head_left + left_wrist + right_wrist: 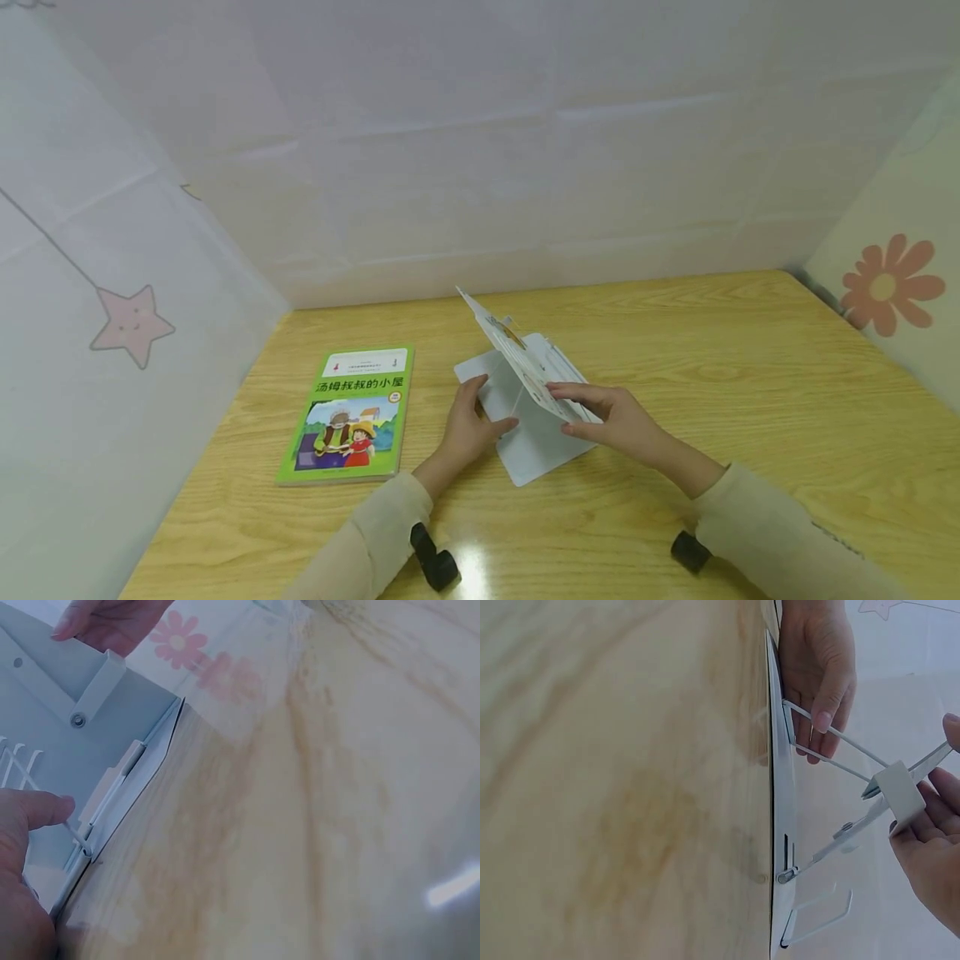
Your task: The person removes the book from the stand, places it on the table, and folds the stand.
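Note:
A white folding book stand (543,446) stands half unfolded on the table, its flat base down and its printed panel tilted up. My left hand (465,429) is low at the stand's left side, holding the thin wire prop (855,746) with thumb and fingers. My right hand (628,425) grips the lower edge of the raised panel (517,358), thumb on one side and fingers on the other. In the right wrist view, a bent white lip (901,793) of the panel lies against the right fingers. The panel's front is mostly turned away from the head view.
A green picture book (345,417) with Chinese lettering lies flat to the left of the stand. The wooden table (750,375) extends right and back to pale cloth walls (487,167) printed with a star and flowers. Black wrist cameras (435,562) sit at the sleeves.

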Tool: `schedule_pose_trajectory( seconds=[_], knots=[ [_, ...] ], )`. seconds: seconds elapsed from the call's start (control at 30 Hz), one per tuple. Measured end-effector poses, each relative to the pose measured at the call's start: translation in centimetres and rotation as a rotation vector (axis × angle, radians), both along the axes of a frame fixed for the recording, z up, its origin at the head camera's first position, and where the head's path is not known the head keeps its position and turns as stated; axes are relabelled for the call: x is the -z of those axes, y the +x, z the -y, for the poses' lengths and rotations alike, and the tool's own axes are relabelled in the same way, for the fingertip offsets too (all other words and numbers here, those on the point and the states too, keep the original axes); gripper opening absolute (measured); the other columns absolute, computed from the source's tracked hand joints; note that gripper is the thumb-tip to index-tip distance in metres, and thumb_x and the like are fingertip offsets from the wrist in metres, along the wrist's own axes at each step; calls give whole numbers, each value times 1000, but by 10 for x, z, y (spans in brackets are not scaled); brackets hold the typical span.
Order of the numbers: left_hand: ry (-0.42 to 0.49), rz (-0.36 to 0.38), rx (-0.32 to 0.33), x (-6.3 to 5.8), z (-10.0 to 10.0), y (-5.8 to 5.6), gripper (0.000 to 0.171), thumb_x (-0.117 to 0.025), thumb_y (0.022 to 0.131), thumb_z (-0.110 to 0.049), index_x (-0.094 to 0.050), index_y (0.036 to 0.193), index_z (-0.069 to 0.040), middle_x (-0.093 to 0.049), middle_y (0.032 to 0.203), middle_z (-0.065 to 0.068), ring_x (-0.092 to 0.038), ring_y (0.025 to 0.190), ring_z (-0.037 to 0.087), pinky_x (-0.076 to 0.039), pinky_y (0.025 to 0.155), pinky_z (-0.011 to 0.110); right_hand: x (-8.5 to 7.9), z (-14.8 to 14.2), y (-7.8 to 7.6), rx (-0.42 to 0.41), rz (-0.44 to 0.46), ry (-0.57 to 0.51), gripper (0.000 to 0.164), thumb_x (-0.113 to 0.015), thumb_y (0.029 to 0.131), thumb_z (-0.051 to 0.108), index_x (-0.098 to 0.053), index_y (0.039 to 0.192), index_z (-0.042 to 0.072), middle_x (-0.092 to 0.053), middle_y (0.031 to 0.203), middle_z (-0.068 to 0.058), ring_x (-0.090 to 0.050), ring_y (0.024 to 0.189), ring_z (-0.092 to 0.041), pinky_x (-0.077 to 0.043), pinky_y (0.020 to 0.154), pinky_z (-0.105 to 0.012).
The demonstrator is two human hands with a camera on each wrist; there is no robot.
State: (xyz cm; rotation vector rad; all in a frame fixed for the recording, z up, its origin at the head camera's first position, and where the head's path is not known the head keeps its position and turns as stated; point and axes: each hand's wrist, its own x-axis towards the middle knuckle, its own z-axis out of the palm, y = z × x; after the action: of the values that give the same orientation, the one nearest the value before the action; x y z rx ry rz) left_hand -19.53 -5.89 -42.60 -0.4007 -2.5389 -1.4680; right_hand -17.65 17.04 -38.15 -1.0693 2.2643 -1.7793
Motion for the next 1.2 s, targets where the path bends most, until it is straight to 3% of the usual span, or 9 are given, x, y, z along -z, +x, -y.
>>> schedule_pose_trajectory(
  seconds=[0.67,0.9,1.1,1.2],
  knots=[
    [11,-7,10,5,0,-2,73,-76,64,-15,-37,122,7,-38,122,18,-38,112,31,-32,93,39,5,-1,3,48,97,-109,39,-63,76,1,-52,112,-10,-48,119,-19,-42,112,-13,-33,91,-27],
    [-7,28,-7,2,0,-1,71,-75,65,-14,-37,122,5,-37,122,17,-36,113,31,-31,94,38,6,-6,2,144,181,-113,42,-64,76,6,-51,113,-8,-51,118,-5,-47,106,-11,-42,83,-27],
    [-44,32,-7,2,0,-1,71,-75,66,-16,-37,123,4,-37,123,17,-36,114,30,-31,94,38,5,-11,2,172,195,-139,43,-62,78,4,-46,115,-12,-49,117,-18,-52,99,-14,-45,78,-24],
    [-74,32,-8,2,0,-1,71,-74,67,-18,-37,123,4,-36,124,17,-36,113,30,-31,94,38,5,-12,1,173,195,-166,42,-60,78,2,-45,114,-14,-53,113,-13,-53,95,-12,-46,76,-24]
  ],
)
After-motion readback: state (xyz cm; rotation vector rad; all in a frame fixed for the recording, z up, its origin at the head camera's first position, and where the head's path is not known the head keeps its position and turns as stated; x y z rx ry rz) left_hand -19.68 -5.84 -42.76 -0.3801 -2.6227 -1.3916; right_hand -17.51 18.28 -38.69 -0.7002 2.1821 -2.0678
